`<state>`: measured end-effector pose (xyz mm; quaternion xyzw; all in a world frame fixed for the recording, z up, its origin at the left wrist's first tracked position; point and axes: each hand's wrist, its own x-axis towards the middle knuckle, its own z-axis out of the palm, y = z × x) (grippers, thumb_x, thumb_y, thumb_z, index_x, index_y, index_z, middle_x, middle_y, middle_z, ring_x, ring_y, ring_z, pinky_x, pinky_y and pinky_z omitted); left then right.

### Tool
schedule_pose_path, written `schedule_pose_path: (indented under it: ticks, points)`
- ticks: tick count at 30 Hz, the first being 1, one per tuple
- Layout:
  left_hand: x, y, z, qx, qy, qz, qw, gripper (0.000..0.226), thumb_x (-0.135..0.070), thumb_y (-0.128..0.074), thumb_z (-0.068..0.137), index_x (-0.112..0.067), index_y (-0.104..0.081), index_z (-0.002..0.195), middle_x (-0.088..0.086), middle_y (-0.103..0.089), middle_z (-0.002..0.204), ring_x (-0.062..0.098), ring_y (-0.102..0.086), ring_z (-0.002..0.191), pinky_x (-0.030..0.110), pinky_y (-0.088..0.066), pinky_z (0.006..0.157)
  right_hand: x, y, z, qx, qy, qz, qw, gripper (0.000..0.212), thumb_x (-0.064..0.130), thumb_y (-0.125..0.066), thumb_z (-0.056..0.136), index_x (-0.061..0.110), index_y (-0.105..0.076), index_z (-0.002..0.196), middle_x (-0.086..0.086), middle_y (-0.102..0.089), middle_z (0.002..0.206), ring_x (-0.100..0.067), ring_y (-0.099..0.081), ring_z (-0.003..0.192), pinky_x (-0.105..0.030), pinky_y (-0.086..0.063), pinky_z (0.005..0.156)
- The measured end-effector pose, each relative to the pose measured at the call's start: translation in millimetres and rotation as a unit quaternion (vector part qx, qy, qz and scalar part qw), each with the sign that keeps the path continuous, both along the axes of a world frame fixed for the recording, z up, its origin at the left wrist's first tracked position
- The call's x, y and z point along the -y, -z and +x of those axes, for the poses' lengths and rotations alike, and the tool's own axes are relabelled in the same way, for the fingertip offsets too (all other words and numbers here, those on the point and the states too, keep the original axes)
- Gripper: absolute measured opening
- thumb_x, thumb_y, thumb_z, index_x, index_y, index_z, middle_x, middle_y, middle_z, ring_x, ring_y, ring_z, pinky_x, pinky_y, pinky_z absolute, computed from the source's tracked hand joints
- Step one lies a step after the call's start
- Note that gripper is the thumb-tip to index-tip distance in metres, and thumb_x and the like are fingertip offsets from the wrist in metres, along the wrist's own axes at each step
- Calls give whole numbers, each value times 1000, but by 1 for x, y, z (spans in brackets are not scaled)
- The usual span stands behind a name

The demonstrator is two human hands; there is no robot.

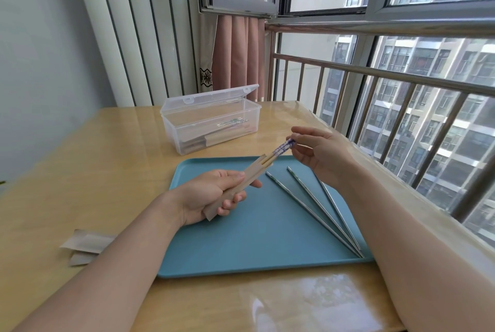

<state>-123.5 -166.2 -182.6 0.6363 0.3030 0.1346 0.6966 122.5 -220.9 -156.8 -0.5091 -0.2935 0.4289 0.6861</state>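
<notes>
My left hand (214, 195) grips a brown paper sleeve (250, 175) above the blue tray (241, 248). A pair of chopsticks (278, 150) with blue-patterned tops sticks out of the sleeve's upper end. My right hand (321, 153) pinches the patterned tops of that pair. Three metal chopsticks (316, 211) lie fanned out on the right part of the tray, their tips meeting near its front right corner.
A clear plastic box (211, 124) with its lid open stands on the wooden table (88, 171) behind the tray and holds more sleeves and chopsticks. Empty paper sleeves (85, 246) lie at the left. A metal railing (401, 85) and window run along the right.
</notes>
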Motion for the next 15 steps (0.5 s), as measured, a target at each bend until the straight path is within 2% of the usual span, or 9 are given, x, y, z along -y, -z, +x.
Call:
schedule_pose_path:
  ticks: [2, 5, 9, 11, 13, 15]
  points:
    - [0, -1, 0, 2, 1, 2, 1000, 38, -31, -40, 107, -10, -68, 122, -1, -48, 65, 7, -36, 48, 16, -34, 40, 0, 0, 0, 12, -10, 1, 1000, 18, 0, -65, 94, 5, -71, 110, -11, -73, 88, -22, -67, 78, -29, -57, 75]
    - [2, -5, 1, -6, 4, 25, 1000, 37, -32, -41, 107, -12, -69, 122, -1, -54, 68, 8, -42, 50, 17, -37, 43, 2, 0, 1, 31, -34, 5, 999, 19, 8, -65, 95, 11, -68, 114, -7, -71, 86, -17, -66, 70, -25, -56, 62]
    - [2, -13, -7, -38, -10, 72, 997, 39, -41, -45, 104, -15, -70, 119, 2, -63, 74, 12, -56, 57, 21, -46, 49, 6, 0, -3, 7, -60, 9, 998, 10, 7, -63, 96, 0, -67, 101, -12, -64, 80, -13, -64, 61, -18, -58, 60]
    - [-5, -24, -17, 3, -99, 44, 994, 46, -52, -46, 100, -15, -65, 119, 9, -71, 86, 20, -67, 71, 27, -54, 55, 4, -10, -1, -51, -6, 34, 998, 8, 4, -61, 97, -2, -65, 94, -12, -63, 77, -13, -66, 60, -18, -59, 61]
    - [-22, -35, -27, 82, -226, -7, 971, 47, -56, -47, 98, -14, -60, 117, 14, -72, 99, 25, -70, 83, 34, -59, 64, -5, -27, 4, -113, 54, 49, 991, 12, 3, -60, 98, -5, -63, 91, -14, -65, 79, -15, -69, 61, -19, -60, 61]
    - [-40, -46, -37, 86, -328, 28, 940, 43, -50, -51, 99, -11, -61, 115, 14, -71, 103, 24, -68, 85, 36, -58, 71, -22, -43, 6, -133, 88, 49, 986, 12, 2, -60, 98, -7, -62, 91, -18, -66, 83, -18, -71, 62, -22, -62, 62]
